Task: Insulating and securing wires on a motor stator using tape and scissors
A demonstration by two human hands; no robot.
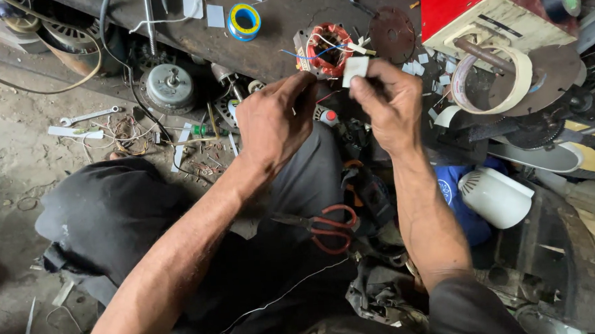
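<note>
Both hands were up over the lap: the right hand (389,105) pinched a small white paper slip (355,70) at its fingertips, the left hand (273,123) closed just beside it. Beyond the fingers sat a motor stator (324,48) with copper windings; red-handled scissors (330,229) lay below the wrists.

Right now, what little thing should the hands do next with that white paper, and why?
Probably carry the paper down toward the stator just above it. The right hand pinches the small white piece, the left hand is raised close beside it, and the stator's red windings lie right behind the fingers, with similar cut pieces scattered nearby.
</note>
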